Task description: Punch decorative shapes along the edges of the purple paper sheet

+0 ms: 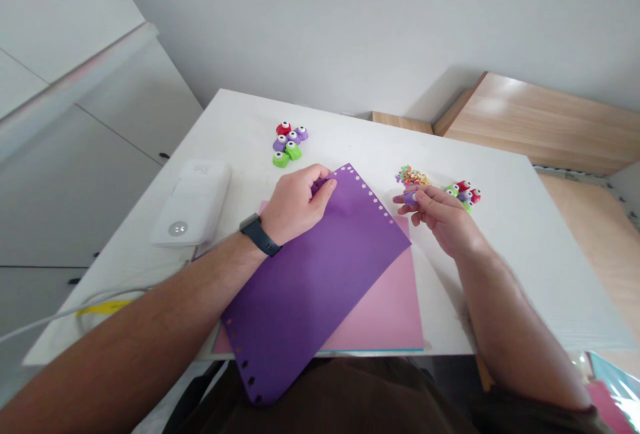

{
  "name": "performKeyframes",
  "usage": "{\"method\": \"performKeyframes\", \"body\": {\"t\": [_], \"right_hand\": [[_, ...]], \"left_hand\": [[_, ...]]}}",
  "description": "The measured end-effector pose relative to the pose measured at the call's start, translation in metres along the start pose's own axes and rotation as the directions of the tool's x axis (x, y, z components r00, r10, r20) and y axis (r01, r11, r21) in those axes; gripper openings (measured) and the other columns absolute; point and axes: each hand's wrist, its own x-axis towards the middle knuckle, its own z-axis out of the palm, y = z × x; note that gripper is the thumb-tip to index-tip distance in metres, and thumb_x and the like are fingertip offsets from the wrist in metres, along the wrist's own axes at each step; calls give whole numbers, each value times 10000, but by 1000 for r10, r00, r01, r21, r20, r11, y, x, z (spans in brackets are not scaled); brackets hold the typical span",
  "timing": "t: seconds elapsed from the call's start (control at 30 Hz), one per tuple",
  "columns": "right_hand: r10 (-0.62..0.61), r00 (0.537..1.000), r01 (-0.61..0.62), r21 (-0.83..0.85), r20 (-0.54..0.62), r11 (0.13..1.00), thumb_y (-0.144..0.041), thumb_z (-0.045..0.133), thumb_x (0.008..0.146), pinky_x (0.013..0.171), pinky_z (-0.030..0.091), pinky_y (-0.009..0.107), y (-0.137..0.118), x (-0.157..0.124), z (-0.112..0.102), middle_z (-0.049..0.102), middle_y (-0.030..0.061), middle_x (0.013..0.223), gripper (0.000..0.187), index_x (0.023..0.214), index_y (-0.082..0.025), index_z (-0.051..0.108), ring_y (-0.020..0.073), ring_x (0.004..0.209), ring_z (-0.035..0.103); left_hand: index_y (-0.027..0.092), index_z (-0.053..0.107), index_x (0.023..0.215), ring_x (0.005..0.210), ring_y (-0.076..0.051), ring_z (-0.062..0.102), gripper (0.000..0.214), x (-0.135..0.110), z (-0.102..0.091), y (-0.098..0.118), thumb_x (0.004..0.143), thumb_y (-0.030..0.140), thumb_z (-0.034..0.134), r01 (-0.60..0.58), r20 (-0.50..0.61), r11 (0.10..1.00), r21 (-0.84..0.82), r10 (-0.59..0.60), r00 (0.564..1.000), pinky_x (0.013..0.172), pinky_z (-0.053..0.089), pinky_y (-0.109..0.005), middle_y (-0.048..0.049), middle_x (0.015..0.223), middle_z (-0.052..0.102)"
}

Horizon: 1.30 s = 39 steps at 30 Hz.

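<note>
With left hand [295,204] fingers pinching the far corner of the purple sheet [320,274], which lies at 6 o'clock on the worktop [525,241], and right hand [443,221] fingers gripping a small punch [410,198] at its 3 o'clock, a slack pinch could let the sheet skew.

**Head view.** No word, number or brand could be read. The white device [193,204], left of the purple sheet [320,274], bore a faint mark at its far end, too small to make out. The dark wristband [259,234], at that sheet's left edge, showed me no display. The sheet, pinched in my left hand [295,204], was unprinted. The small purple punch [411,197] in my right hand [443,217], just right of the sheet, carried no legible sign.
</note>
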Motion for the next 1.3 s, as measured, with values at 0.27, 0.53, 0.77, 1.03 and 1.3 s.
{"method": "performKeyframes", "body": {"t": [0.27,0.53,0.77,1.03,1.3], "right_hand": [[-172,985,140,-564,-3,814,-571,664,975,662,479,329,12,6,-20,738,33,914,376,1169,-250,686,197,774,659],[-201,979,134,-650,-30,748,-563,624,1005,644,481,354,8,3,-21,662,0,787,382,1240,-265,664,193,667,632],[-140,988,154,-361,64,920,-525,744,935,663,441,321,-5,-3,-14,649,20,898,395,1191,-227,705,177,789,584],[-54,969,138,-347,239,928,-502,768,938,801,504,368,-10,-12,-13,720,49,1043,368,1204,-250,734,220,908,622],[-14,960,134,-417,279,899,-498,754,953,807,519,383,-11,-13,-13,727,47,1024,355,1213,-256,736,221,878,625]], "left_hand": [[200,736,1016,741,-183,653,259,0,0,1,1009,411,586,3,8,1000,1,-3,1000,722,459,-314,-32,904,784],[204,735,1026,775,-197,664,272,0,-1,2,1010,423,573,7,13,1000,5,-7,1000,723,473,-315,-46,938,794],[200,733,1035,764,-191,659,258,0,-1,2,1010,409,584,9,-2,1000,7,-9,1000,736,472,-314,-40,934,787],[200,732,1047,753,-194,652,273,0,-1,-1,1008,427,584,18,-19,999,28,-17,1000,708,458,-320,-49,942,788],[205,725,1040,714,-189,624,289,1,-1,-2,1011,444,565,17,-12,999,41,-17,1000,685,442,-325,-46,911,778]]}}
